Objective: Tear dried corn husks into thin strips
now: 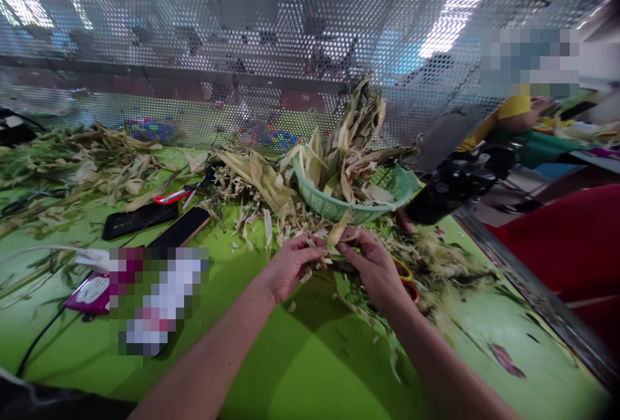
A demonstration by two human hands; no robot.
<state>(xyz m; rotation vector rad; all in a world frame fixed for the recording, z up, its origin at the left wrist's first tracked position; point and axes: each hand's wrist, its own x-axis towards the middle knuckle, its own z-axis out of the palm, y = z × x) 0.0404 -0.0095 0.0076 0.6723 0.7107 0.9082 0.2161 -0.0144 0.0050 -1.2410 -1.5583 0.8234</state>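
My left hand (296, 263) is closed, its thumb and fingers pinching small pale pieces of dried corn husk. Close beside it, my right hand (372, 265) pinches a yellowish piece of corn husk (338, 231) that sticks up between the two hands. Just beyond them stands a green plastic basket (334, 208) heaped with dry corn husks (346, 168). Scissors with yellow and red handles (403, 270) lie partly hidden beneath my right hand. Loose husk scraps surround my fingers.
A red utility knife (173, 196), two dark phones (140, 220) (180, 232) and a purple power strip (92, 292) lie left. Dried plant matter (92, 168) covers the back left. A perforated metal screen (232, 77) rises behind. A black object (450, 187) stands right; another person's arm (520, 116) shows beyond.
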